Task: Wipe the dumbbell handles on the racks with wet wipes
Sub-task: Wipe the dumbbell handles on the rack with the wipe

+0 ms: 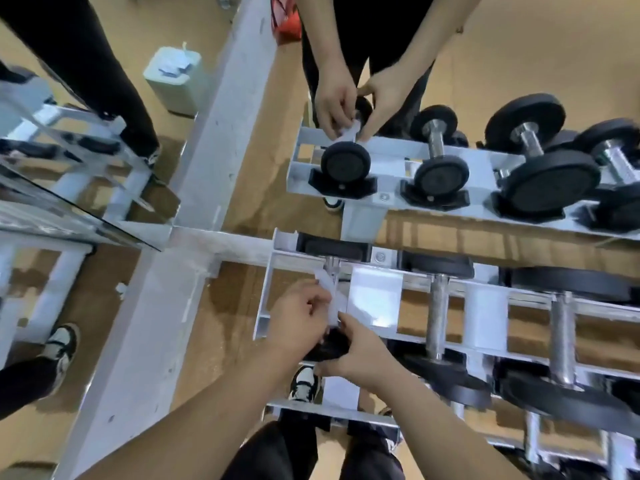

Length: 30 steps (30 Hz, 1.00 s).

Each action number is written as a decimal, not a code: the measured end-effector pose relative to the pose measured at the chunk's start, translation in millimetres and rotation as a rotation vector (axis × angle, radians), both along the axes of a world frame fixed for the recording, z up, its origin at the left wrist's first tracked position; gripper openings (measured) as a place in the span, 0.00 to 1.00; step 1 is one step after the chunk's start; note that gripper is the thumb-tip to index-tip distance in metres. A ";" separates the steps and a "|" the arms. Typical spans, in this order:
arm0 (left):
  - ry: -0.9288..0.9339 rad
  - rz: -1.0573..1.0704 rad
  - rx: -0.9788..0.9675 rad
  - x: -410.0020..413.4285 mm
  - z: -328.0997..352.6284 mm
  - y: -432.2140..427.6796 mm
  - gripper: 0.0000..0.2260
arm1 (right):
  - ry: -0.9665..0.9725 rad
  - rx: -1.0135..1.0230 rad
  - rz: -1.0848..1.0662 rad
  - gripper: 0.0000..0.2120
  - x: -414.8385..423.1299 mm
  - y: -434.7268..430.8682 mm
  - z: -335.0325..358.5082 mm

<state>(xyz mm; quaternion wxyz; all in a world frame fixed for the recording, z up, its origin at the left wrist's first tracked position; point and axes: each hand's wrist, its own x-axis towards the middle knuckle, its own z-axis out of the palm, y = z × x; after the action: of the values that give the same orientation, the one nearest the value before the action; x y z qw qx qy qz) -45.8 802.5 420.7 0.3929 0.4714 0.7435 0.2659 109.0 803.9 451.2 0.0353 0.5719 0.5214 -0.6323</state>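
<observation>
Tan gym floor, wall mirror ahead, white steel rack (263, 296) below. Short chrome dumbbell handle (331, 266) at rack's left end, long axis pointing straight away toward mirror. White wet wipe (334, 299) draped along it, pinched by left grip (298, 317); right grip (356, 355) curled over black rubber near head (332, 344). Bare chrome just beyond left grip, likely nearer for the next stroke.

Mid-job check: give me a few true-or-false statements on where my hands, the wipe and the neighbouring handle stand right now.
1. The left hand and right hand are both at the leftmost dumbbell on the rack. True.
2. The wipe lies on the floor. False: it sits around that dumbbell's handle, pinched by both hands.
3. The next dumbbell's handle is bare metal, with no wipe on it. True.
4. The left hand hangs idle. False: it pinches the wipe.
</observation>
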 end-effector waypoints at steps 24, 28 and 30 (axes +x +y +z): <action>-0.242 -0.102 -0.520 11.3 0.8 27.7 0.24 | 0.020 -0.010 -0.087 0.43 0.8 -2.0 -3.5; -0.252 -0.085 -0.516 11.0 12.2 41.7 0.15 | 0.020 -0.020 -0.109 0.41 -1.4 -3.2 -4.5; -0.333 0.040 -0.469 13.6 14.1 55.7 0.12 | 0.009 -0.033 -0.098 0.43 -1.9 -2.4 -1.4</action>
<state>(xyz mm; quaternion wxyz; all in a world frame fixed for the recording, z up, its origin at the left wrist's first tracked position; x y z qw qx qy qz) -32.1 858.2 434.9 0.6025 0.3030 0.7190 0.1681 107.1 801.5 449.9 0.0113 0.5933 0.4822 -0.6444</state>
